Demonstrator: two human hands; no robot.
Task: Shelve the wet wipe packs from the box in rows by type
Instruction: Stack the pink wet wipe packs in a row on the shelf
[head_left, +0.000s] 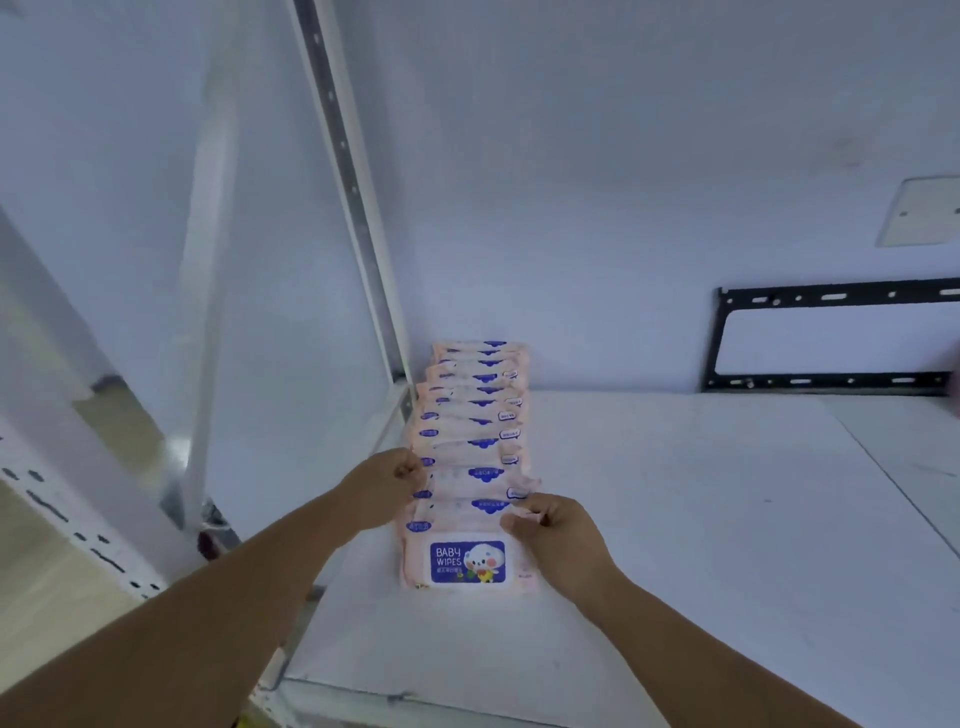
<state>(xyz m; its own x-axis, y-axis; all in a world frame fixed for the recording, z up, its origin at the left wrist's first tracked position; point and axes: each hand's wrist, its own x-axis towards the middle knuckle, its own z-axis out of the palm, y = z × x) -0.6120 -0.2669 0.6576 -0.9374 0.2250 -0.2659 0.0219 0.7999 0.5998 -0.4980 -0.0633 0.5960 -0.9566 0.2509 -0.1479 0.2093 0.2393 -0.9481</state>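
wipe pack row (474, 441) runs front-to-back on shelf (675, 519); l hand (387, 488), r hand (555, 531) fingers (522, 521) curled, prob pinching it.

A white shelf (675, 519) carries one row of pink baby-wipe packs (470, 447).

Dim bluish light, soft blur, edges warped.

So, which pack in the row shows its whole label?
The front pack: its BABY WIPES label shows fully; the packs behind show only top edges.
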